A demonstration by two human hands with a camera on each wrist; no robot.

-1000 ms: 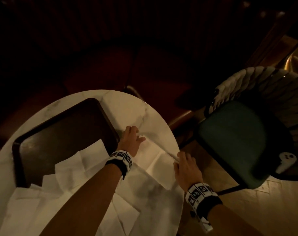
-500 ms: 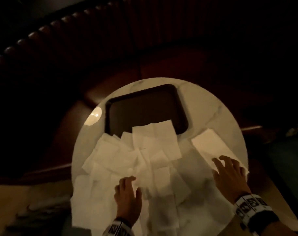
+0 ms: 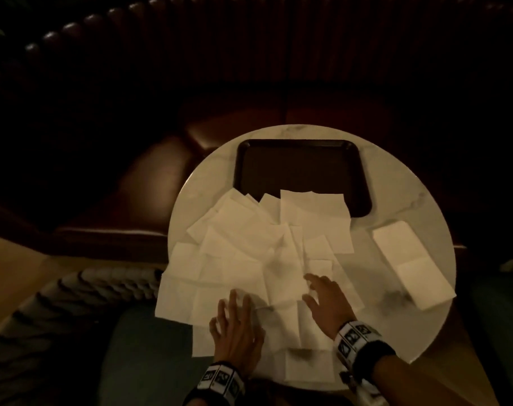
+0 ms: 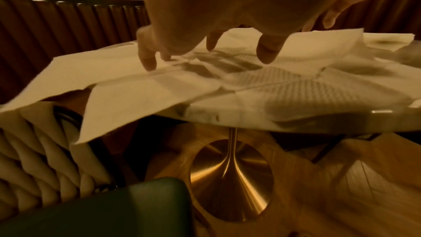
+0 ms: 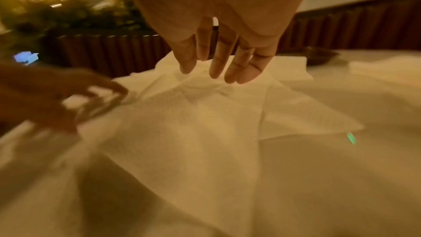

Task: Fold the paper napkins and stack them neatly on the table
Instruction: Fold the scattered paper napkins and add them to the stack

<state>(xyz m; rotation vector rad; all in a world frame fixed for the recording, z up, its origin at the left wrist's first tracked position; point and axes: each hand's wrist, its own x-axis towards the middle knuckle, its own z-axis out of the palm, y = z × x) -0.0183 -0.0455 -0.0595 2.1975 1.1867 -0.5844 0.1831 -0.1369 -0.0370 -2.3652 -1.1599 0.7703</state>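
Observation:
Several unfolded white paper napkins (image 3: 243,253) lie spread in a loose overlapping heap over the near half of the round marble table (image 3: 419,206). A folded napkin stack (image 3: 410,260) rests by itself near the table's right edge. My left hand (image 3: 234,320) hovers over the heap's near edge with fingers spread, fingertips (image 4: 148,62) at the paper, holding nothing. My right hand (image 3: 322,294) is over the middle of the heap, fingers (image 5: 227,68) straight and just above the napkins (image 5: 193,123). Some napkins (image 4: 102,100) hang over the table's near-left rim.
A dark rectangular tray (image 3: 302,168) sits at the table's far side, its near edge under napkins. A brown leather bench (image 3: 150,177) curves behind. Green-seated chairs (image 3: 150,353) with woven backs stand at near left and right. The table's brass pedestal (image 4: 230,177) rises from a wooden floor.
My view has swung from the table's right side to face the heap squarely. The right hand left the folded stack and came left over the heap; the left hand stays over the near napkins.

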